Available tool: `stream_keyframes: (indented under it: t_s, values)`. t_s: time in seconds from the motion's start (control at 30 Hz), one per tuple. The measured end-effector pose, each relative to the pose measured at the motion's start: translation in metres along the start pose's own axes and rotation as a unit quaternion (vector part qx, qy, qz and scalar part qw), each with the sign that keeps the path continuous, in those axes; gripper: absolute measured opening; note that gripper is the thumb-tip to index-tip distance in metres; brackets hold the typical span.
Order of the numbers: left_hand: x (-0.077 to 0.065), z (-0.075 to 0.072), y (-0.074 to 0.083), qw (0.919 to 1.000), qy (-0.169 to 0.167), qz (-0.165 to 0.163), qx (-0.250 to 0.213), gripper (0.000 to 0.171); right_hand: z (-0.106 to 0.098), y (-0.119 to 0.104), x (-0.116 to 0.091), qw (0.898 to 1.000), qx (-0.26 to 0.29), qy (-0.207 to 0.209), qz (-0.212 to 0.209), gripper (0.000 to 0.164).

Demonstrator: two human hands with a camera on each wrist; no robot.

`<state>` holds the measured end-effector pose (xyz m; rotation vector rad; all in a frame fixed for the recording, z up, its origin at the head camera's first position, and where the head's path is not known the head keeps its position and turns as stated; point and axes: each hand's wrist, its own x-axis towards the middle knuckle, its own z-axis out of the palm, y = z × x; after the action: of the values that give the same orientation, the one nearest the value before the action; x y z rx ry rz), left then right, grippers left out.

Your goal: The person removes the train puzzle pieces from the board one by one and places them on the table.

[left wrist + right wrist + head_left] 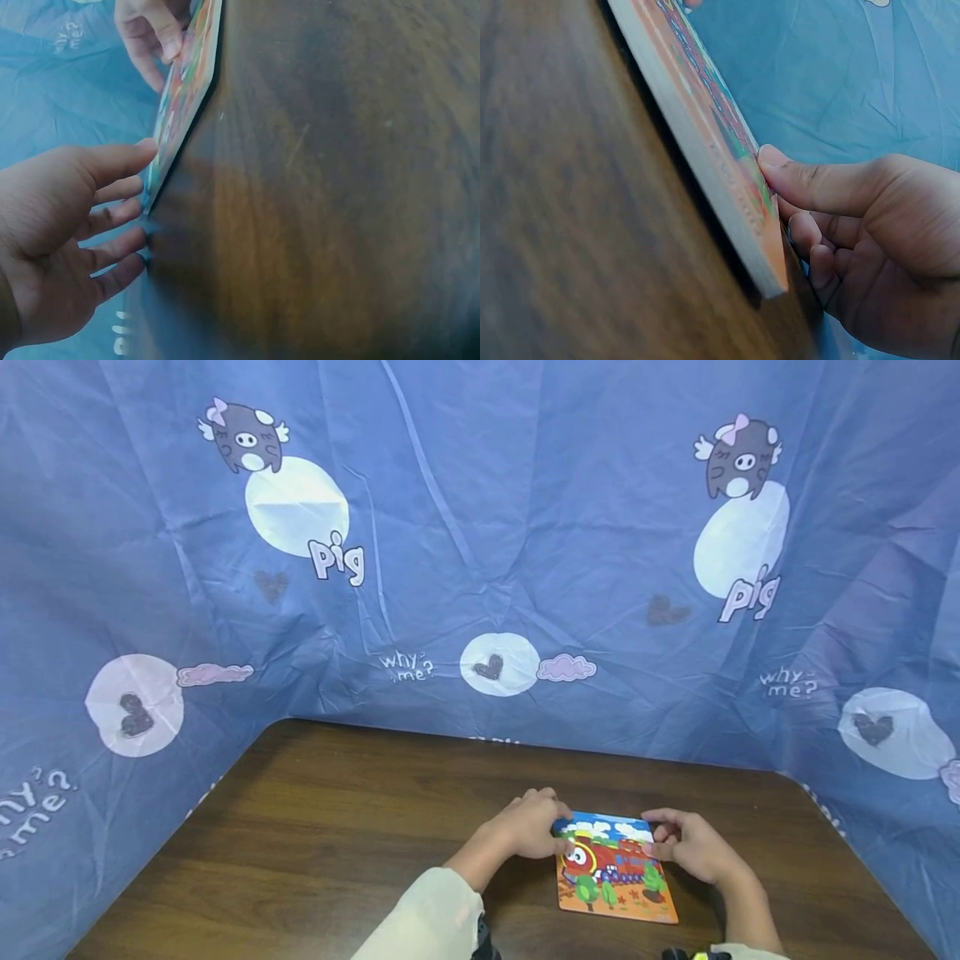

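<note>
A flat square puzzle board with a smiling red train, green trees and a blue sky lies at the front right of the wooden table. At its left edge is my left hand; in the left wrist view the thumb meets the board's edge and the other fingers reach out fairly straight beside the corner. My right hand pinches the opposite edge. The right wrist view shows that thumb on the board's printed top, with the other fingers bent by its side and partly hidden.
The dark wooden table stretches left of and behind the board. Blue cloth printed with pigs, hearts and words hangs as a wall at the back and on both sides. A pale sleeve covers the left forearm.
</note>
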<state>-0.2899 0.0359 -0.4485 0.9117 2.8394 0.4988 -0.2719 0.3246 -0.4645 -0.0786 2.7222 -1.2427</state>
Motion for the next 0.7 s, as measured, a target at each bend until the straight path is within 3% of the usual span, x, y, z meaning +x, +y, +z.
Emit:
stream_keyframes:
  t_s: [0.37, 0.7]
  values:
    - [0.0058, 0.0046, -0.0014, 0.9977, 0.044, -0.03, -0.043, 0.051, -0.0005, -0.0017, 0.0005, 1.0, -0.001, 0.002, 0.005, 0.053]
    - [0.009, 0.0073, 0.0018, 0.9959, 0.053, -0.06, -0.041, 0.046, -0.0006, -0.0042, -0.0008, 1.0, 0.004, -0.001, 0.015, 0.051]
